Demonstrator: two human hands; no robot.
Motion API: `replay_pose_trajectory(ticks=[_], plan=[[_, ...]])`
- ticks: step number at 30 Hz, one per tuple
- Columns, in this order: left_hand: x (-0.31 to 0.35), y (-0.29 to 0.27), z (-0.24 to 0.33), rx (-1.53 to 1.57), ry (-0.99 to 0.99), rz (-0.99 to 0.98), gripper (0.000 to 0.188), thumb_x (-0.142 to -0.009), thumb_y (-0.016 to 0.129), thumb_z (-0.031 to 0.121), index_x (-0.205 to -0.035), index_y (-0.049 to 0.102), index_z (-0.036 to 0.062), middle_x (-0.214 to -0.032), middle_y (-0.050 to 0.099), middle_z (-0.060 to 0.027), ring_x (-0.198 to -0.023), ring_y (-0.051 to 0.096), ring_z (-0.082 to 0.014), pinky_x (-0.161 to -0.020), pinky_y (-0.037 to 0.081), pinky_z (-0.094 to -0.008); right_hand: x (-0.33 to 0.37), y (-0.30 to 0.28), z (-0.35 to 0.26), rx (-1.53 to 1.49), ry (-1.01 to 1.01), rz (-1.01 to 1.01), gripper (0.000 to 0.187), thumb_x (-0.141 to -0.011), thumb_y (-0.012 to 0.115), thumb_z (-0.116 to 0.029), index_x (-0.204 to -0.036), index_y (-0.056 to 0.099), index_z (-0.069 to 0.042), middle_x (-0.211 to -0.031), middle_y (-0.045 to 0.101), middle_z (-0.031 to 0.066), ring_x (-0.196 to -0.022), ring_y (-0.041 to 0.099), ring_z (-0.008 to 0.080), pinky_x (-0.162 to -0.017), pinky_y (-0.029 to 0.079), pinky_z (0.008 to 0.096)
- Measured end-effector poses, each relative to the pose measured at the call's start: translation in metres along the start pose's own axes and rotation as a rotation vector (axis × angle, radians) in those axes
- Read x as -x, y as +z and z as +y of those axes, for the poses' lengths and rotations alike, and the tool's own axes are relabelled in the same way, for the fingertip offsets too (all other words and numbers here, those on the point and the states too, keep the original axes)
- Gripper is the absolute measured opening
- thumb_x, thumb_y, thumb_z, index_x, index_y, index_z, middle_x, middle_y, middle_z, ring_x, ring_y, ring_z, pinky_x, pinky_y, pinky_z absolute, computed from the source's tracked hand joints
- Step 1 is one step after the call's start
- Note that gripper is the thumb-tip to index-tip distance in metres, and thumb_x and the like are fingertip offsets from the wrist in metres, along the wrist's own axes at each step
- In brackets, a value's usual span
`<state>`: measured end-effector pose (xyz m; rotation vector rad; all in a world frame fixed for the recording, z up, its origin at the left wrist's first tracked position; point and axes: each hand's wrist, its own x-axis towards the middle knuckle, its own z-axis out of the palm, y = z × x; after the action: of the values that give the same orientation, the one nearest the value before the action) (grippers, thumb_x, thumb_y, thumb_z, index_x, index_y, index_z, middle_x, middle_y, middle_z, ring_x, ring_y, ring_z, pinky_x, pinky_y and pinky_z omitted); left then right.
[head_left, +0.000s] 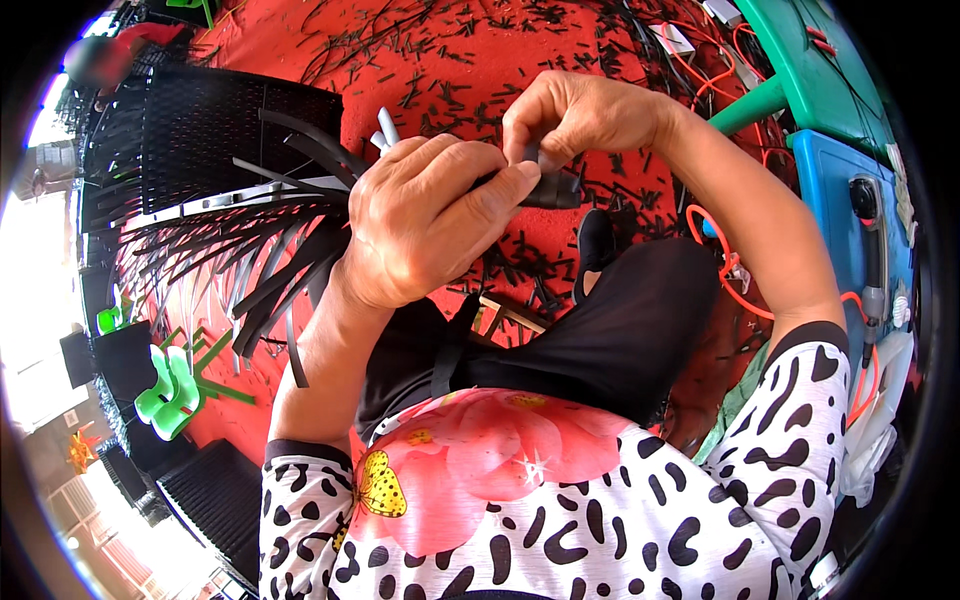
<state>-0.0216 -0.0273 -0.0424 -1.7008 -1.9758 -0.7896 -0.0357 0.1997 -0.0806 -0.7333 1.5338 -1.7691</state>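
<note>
1. Red floor [275,50] spreads around us.
2. Our left hand [425,210] curls over black strips [270,290] fanning left, hiding part.
3. Our right hand [585,115], just beside it, pinches a dark piece [531,153], too covered to identify.

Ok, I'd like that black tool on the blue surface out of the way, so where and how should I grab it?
Probably by the tool's slim middle, from above, with the right hand, the nearer one. It lies lengthwise on the blue surface, its wider, rounded head pointing away from you and its grey part towards you, leaving the narrow body to wrap.
</note>
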Motion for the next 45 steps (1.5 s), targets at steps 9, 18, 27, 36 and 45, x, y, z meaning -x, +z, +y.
replay_pose_trajectory(ticks=[9, 18, 27, 36, 45], plan=[[-0.002, -0.001, 0.001, 0.008, -0.005, -0.008, 0.046, -0.057, 0.077, 0.009, -0.101, 0.067, 0.0008, -0.081, 0.062, -0.0103, -0.064, 0.061, -0.0248, -0.056, 0.047, -0.0327, -0.001, 0.013, 0.017, -0.187, -0.016, 0.052, 0.020, -0.078, 0.074, -0.014, -0.089, 0.067, 0.001, -0.076, 0.062, -0.0012, -0.069, 0.054, 0.0054, -0.061, 0.043, 0.0201], [-0.005, 0.002, -0.001, -0.020, 0.005, 0.005, 0.047, -0.056, 0.077, 0.009, -0.101, 0.068, 0.0004, -0.082, 0.063, -0.0109, -0.066, 0.062, -0.0256, -0.057, 0.048, -0.0333, 0.005, 0.022, 0.025, -0.302, -0.076, 0.197, 0.014, -0.084, 0.066, -0.009, -0.094, 0.067, 0.001, -0.078, 0.064, -0.0004, -0.069, 0.057, 0.0045, -0.063, 0.045, 0.0174], [-0.006, 0.000, 0.001, -0.022, -0.003, -0.028, 0.047, -0.059, 0.077, 0.010, -0.104, 0.067, 0.0007, -0.084, 0.063, -0.0114, -0.067, 0.062, -0.0258, -0.058, 0.048, -0.0334, -0.017, -0.005, -0.020, 0.084, 0.151, -0.209, 0.019, -0.072, 0.064, -0.004, -0.090, 0.066, 0.002, -0.075, 0.063, 0.0011, -0.070, 0.057, 0.0088, -0.068, 0.046, 0.0233], [-0.012, -0.010, 0.003, 0.093, -0.085, -0.114, 0.047, -0.060, 0.076, 0.009, -0.105, 0.067, 0.0002, -0.088, 0.063, -0.0134, -0.069, 0.062, -0.0269, -0.061, 0.048, -0.0343, -0.009, 0.002, -0.009, -0.158, 0.142, -0.033, 0.025, -0.069, 0.061, -0.001, -0.094, 0.065, 0.002, -0.083, 0.064, 0.0016, -0.073, 0.057, 0.0083, -0.067, 0.046, 0.0216], [-0.007, -0.013, 0.005, 0.086, -0.091, -0.155, 0.047, -0.060, 0.074, 0.007, -0.106, 0.067, 0.0013, -0.092, 0.063, -0.0134, -0.073, 0.062, -0.0266, -0.062, 0.047, -0.0340, -0.009, 0.018, -0.006, -0.281, 0.098, 0.082, 0.036, -0.060, 0.053, 0.005, -0.095, 0.062, 0.005, -0.087, 0.064, 0.0046, -0.080, 0.060, 0.0117, -0.073, 0.047, 0.0223]])
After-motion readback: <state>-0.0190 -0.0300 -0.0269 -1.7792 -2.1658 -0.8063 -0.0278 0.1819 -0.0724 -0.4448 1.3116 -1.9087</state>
